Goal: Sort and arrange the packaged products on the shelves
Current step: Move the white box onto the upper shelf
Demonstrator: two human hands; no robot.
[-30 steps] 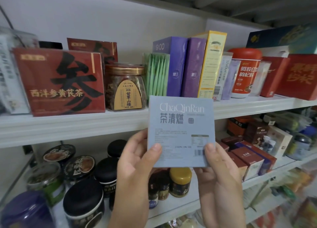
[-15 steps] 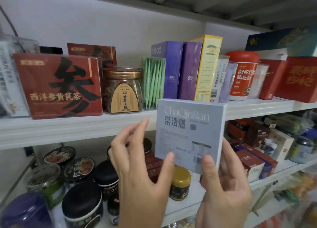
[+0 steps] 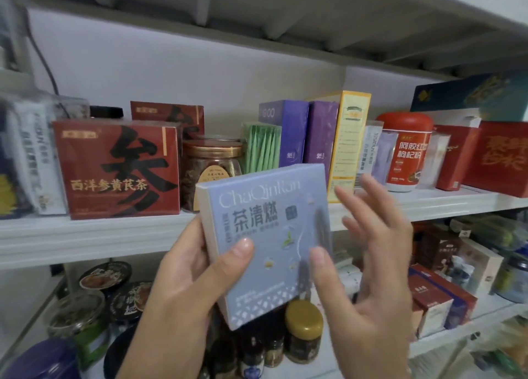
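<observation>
One blue box (image 3: 265, 236), upright-ish, gripped at lower-left by L hand (image 3: 183, 278). R hand (image 3: 371, 278) loose at its right, thumb touching.

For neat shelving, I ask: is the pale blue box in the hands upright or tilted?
Tilted. The pale blue box leans left at its top, upper edge sloping; the left hand grips it.

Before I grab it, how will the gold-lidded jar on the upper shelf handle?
The jar looks like rigid clear plastic, so it is probably stiff. It seems packed full, so it is likely hefty for its size. With its round sides, it could roll if tipped over.
</observation>
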